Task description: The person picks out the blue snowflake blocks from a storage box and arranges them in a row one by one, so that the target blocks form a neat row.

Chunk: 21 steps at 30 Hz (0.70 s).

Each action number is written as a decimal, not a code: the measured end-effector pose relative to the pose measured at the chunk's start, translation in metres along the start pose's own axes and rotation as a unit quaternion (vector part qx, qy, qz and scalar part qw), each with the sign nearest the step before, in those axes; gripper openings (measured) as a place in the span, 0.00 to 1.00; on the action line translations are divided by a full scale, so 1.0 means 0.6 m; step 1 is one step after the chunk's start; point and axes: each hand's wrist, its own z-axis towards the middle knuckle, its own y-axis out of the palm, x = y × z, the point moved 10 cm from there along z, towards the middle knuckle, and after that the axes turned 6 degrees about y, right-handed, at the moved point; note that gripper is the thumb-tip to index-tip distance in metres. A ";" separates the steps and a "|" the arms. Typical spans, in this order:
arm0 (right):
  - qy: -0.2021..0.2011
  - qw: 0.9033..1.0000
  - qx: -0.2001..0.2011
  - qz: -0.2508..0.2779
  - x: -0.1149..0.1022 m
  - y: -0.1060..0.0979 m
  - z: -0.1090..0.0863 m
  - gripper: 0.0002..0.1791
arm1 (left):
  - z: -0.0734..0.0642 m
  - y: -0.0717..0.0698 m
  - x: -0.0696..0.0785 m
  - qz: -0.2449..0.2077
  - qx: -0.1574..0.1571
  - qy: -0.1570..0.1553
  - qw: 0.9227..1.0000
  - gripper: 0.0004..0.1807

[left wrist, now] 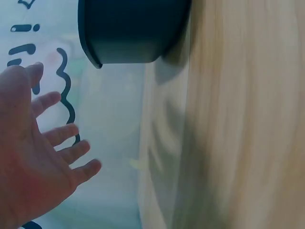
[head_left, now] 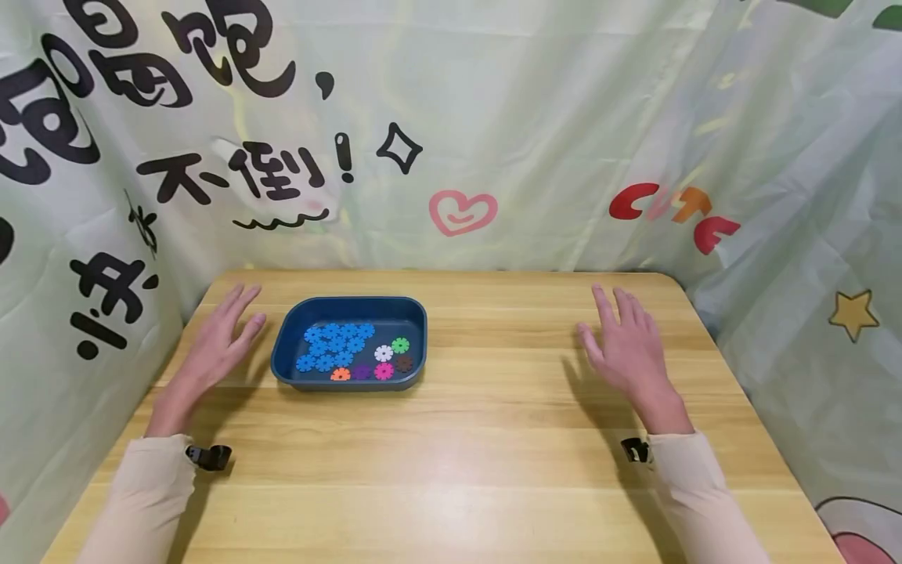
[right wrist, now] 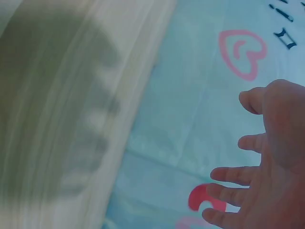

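Note:
A dark blue tray (head_left: 282, 368) stands on the table left of centre. Inside it lie several blue flower-shaped plastic pieces (head_left: 337, 345) in a cluster, with single white (head_left: 384, 353), green (head_left: 400, 345), brown (head_left: 404, 363), pink (head_left: 384, 371), purple (head_left: 362, 372) and orange pieces (head_left: 340, 374) along the right and front. My left hand (head_left: 220, 338) is held over the table just left of the tray, fingers spread and holding nothing; the left wrist view shows the tray's side (left wrist: 128, 43) beyond it. My right hand (head_left: 625, 345) hovers over the table's right side, fingers extended and nothing in it.
The wooden table (head_left: 451, 470) reaches back to a pale curtain (head_left: 550, 117) printed with black characters, a pink heart and coloured letters. More curtain hangs along the left and right sides. Each wrist carries a small black strap device (head_left: 210, 457).

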 end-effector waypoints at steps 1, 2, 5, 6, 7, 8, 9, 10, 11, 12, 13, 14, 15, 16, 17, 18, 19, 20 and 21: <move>-0.003 1.000 0.002 0.006 -0.008 -0.001 -0.001 0.38 | -0.001 0.002 0.001 -0.014 0.004 0.001 1.000 0.31; -0.006 1.000 0.006 0.011 -0.016 -0.003 -0.002 0.38 | -0.001 0.005 0.001 -0.031 0.007 0.003 0.999 0.30; -0.021 0.999 0.027 0.037 -0.042 -0.007 -0.003 0.37 | -0.005 0.016 0.001 -0.091 0.009 0.002 0.996 0.29; -0.029 0.998 0.036 0.049 -0.052 -0.007 -0.003 0.37 | -0.007 0.020 0.001 -0.110 0.009 0.000 0.994 0.29; -0.035 0.996 0.045 0.063 -0.061 -0.007 -0.002 0.36 | -0.009 0.025 0.000 -0.127 0.007 -0.003 0.992 0.29; -0.042 0.995 0.053 0.076 -0.070 -0.006 -0.001 0.36 | -0.012 0.030 -0.002 -0.143 0.003 -0.008 0.990 0.29; -0.047 0.993 0.059 0.093 -0.078 -0.004 -0.001 0.36 | -0.015 0.034 -0.003 -0.154 0.001 -0.014 0.988 0.28; -0.053 0.991 0.065 0.107 -0.087 -0.002 -0.001 0.35 | -0.018 0.039 -0.005 -0.165 -0.002 -0.019 0.986 0.28; -0.058 0.989 0.070 0.120 -0.095 0.000 0.000 0.35 | -0.021 0.043 -0.006 -0.172 -0.003 -0.024 0.985 0.28; -0.061 0.987 0.074 0.133 -0.103 0.002 0.000 0.35 | -0.023 0.047 -0.008 -0.180 -0.003 -0.028 0.983 0.28; -0.063 0.984 0.078 0.144 -0.112 0.003 0.000 0.34 | -0.025 0.051 -0.010 -0.194 -0.005 -0.031 0.980 0.28; -0.065 0.982 0.080 0.156 -0.120 0.004 0.000 0.34 | -0.026 0.056 -0.011 -0.208 -0.008 -0.032 0.977 0.28; -0.068 0.980 0.082 0.170 -0.129 0.005 -0.001 0.34 | -0.027 0.060 -0.012 -0.225 -0.010 -0.032 0.974 0.28; -0.071 0.977 0.084 0.183 -0.137 0.004 -0.001 0.33 | -0.028 0.065 -0.014 -0.243 -0.013 -0.032 0.969 0.28; -0.073 0.974 0.084 0.199 -0.145 0.004 -0.001 0.33 | -0.029 0.070 -0.015 -0.259 -0.016 -0.032 0.965 0.28; -0.075 0.969 0.081 0.219 -0.153 0.005 0.000 0.32 | -0.030 0.074 -0.017 -0.275 -0.019 -0.033 0.961 0.27; -0.076 0.965 0.078 0.239 -0.160 0.005 0.001 0.31 | -0.031 0.077 -0.019 -0.290 -0.022 -0.034 0.956 0.27; -0.077 0.960 0.073 0.259 -0.167 0.006 0.002 0.31 | -0.032 0.080 -0.021 -0.297 -0.023 -0.037 0.954 0.27; -0.077 0.955 0.068 0.278 -0.174 0.008 0.003 0.30 | -0.033 0.083 -0.025 -0.306 -0.024 -0.041 0.951 0.28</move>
